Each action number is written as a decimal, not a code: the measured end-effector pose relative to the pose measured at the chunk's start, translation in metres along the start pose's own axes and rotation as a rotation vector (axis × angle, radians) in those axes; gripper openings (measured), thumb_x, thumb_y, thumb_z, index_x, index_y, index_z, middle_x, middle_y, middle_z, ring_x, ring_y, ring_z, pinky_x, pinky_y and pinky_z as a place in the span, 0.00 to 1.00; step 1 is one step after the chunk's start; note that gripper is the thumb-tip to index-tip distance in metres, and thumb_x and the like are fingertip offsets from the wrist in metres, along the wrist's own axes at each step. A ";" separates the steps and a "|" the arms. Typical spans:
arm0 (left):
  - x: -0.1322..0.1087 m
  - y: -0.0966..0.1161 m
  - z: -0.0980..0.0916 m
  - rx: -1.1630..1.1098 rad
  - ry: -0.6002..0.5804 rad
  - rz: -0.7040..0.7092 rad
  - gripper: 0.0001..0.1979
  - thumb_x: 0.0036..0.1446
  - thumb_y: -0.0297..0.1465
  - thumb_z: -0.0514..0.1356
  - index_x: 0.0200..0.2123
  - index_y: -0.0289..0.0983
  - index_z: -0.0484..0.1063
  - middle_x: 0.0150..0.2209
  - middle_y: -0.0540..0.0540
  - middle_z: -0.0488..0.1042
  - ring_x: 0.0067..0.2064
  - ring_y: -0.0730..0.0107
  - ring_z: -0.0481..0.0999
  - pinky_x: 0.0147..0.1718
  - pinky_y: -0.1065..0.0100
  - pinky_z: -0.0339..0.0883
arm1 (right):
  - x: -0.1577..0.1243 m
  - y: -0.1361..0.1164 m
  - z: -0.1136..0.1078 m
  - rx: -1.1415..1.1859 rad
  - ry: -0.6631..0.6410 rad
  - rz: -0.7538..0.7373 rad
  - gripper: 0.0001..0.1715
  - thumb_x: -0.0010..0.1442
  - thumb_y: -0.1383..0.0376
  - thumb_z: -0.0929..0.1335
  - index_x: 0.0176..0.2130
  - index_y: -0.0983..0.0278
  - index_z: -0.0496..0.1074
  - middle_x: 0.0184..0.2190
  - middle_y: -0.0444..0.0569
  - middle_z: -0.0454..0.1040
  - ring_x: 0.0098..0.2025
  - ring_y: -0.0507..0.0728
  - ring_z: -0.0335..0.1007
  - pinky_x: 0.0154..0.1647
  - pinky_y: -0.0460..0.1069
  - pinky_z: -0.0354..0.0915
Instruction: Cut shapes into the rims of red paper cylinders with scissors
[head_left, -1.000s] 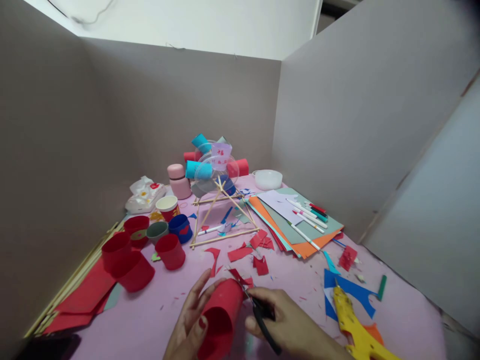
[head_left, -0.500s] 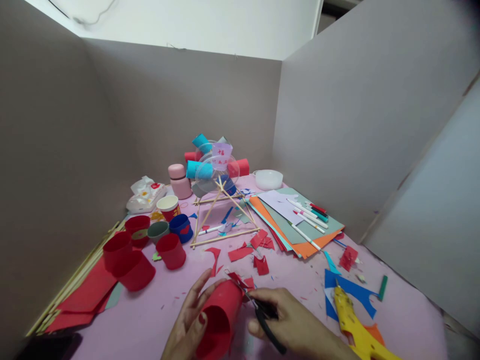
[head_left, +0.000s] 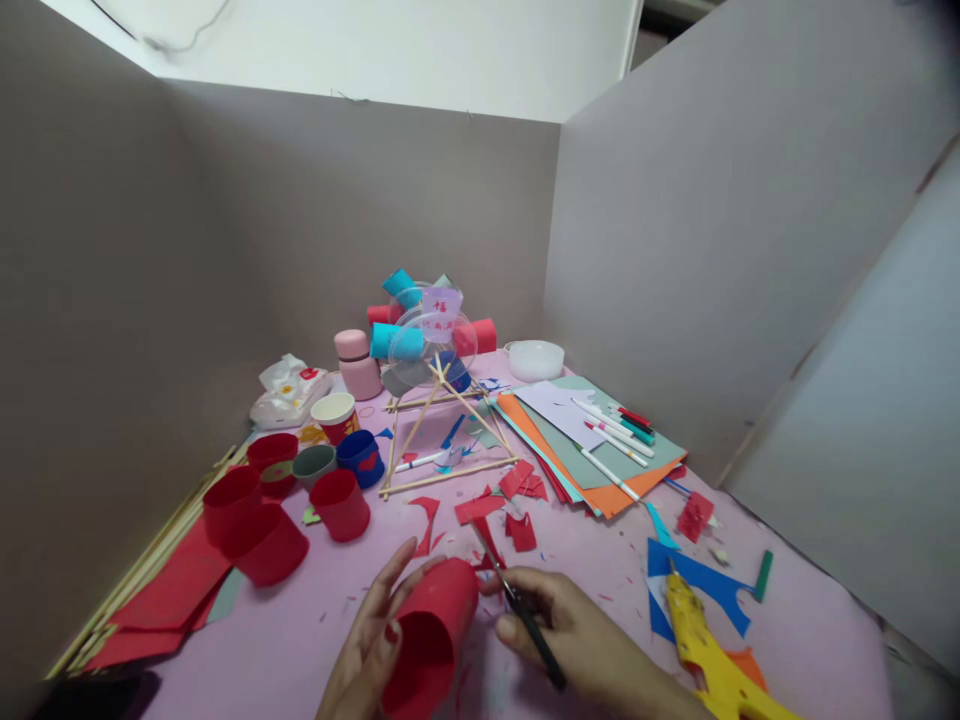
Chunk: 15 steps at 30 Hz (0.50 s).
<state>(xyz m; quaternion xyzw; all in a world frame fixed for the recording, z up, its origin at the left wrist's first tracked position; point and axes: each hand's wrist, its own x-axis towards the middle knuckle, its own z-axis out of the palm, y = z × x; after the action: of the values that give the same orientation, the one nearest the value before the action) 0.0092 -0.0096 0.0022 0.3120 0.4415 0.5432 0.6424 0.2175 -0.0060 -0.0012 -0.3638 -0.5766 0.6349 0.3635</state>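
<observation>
My left hand [head_left: 367,645] is wrapped round a red paper cup [head_left: 439,620], which lies tilted with its open end toward me. In my right hand [head_left: 566,625] is a pair of scissors with black handles [head_left: 536,635]. Their blades look closed and point away from me, just beyond the cup's far right edge. A red paper scrap [head_left: 491,545] lies at the blades; whether they touch it I cannot tell. Several red scraps [head_left: 520,530] are scattered on the pink tablecloth [head_left: 285,640] in front of the hands.
Red, grey and blue cups [head_left: 360,458] stand at left, near red sheets [head_left: 169,590]. A stick frame [head_left: 450,475] with a wheel of paper cups [head_left: 397,341] rises behind. Markers [head_left: 619,440] lie on coloured sheets [head_left: 630,490]. A yellow glue gun [head_left: 694,630] is at right.
The scissors have gone from slightly parted to closed and have moved off the cup's edge. A red strip that was at the cup's rim now lies beyond it. The cup has shifted slightly left.
</observation>
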 end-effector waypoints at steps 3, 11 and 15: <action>-0.005 0.001 0.006 -0.039 0.132 0.038 0.37 0.36 0.49 0.69 0.50 0.41 0.70 0.48 0.40 0.79 0.51 0.43 0.75 0.44 0.57 0.71 | 0.002 0.005 0.000 0.092 0.011 0.042 0.33 0.54 0.45 0.68 0.49 0.67 0.67 0.27 0.42 0.65 0.24 0.49 0.59 0.24 0.44 0.53; 0.004 0.001 0.004 0.124 0.255 -0.021 0.26 0.54 0.45 0.59 0.54 0.41 0.64 0.59 0.38 0.68 0.59 0.52 0.67 0.56 0.54 0.59 | 0.006 0.009 0.006 0.222 0.004 0.099 0.36 0.51 0.41 0.69 0.45 0.68 0.67 0.23 0.42 0.69 0.18 0.46 0.61 0.18 0.41 0.50; 0.010 0.011 0.006 0.255 0.274 0.084 0.26 0.49 0.44 0.64 0.49 0.37 0.69 0.57 0.36 0.68 0.61 0.46 0.62 0.61 0.50 0.48 | 0.006 0.009 0.008 0.318 -0.063 0.088 0.38 0.50 0.41 0.69 0.46 0.68 0.68 0.23 0.43 0.70 0.18 0.47 0.62 0.17 0.41 0.51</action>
<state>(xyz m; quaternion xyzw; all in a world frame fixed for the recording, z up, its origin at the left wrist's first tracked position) 0.0106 0.0029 0.0122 0.3322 0.5769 0.5467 0.5079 0.2073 -0.0055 -0.0099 -0.3064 -0.4637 0.7444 0.3700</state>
